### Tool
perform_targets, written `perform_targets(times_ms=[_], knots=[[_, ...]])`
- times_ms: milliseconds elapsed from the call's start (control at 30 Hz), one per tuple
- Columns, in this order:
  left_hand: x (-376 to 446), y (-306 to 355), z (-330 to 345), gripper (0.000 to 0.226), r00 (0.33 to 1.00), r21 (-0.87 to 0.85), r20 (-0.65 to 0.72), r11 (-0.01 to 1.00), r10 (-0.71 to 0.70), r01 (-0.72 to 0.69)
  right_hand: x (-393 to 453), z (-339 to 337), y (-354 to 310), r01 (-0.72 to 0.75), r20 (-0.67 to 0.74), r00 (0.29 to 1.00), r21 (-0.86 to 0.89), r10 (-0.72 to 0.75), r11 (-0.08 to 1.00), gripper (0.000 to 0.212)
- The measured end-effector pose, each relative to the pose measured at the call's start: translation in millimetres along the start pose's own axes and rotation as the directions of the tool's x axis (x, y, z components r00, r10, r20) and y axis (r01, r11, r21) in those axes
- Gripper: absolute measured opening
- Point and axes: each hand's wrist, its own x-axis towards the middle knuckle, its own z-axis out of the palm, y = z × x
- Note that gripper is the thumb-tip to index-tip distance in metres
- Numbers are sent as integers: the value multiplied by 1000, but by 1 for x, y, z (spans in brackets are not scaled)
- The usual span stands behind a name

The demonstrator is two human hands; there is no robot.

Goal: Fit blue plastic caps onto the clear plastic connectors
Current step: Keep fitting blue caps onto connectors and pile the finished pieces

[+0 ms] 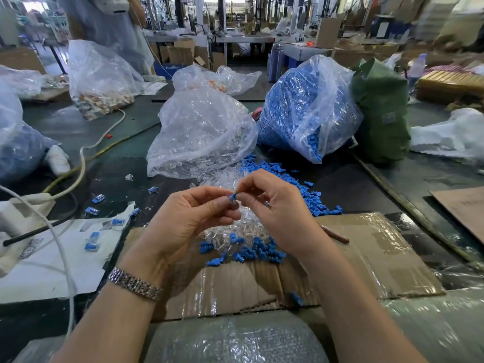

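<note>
Between my two hands sits a small blue cap (232, 196) against a clear connector (232, 203). My left hand (188, 218) pinches the clear connector from the left. My right hand (275, 205) pinches the blue cap from the right with thumb and forefinger. Below the hands lie loose blue caps (256, 251) mixed with clear connectors (225, 231) on flattened cardboard (366, 255). More blue caps (309, 195) spill toward the right. A clear bag of connectors (201, 132) and a bag of blue caps (309, 106) stand behind.
Several capped connectors (92, 242) lie on white paper (52, 263) at the left, beside a white cable (78, 169) and a power strip (23, 205). A green bag (382, 111) stands at the right. Bubble wrap (235, 339) lies at the near edge.
</note>
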Motion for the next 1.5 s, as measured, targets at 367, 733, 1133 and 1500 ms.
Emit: perform_targets(times_ms=[367,733,1133,1500], knots=[[0,-1,-2,30,998,3,57,1000,-13,13,-1,-1,0,38,19,999,-46,-37,998,7],[0,-2,-2,22,999,18,-12,999,33,-33,-4,-34,13,-495,-122,843,-555,524,668,59],[4,-1,-6,19,991,-33,-116,997,72,-76,-6,-35,18,-533,-3,722,-639,692,554,30],[6,-2,-5,27,983,-81,-175,994,62,-77,0,-26,-15,-564,452,715,-79,534,822,25]])
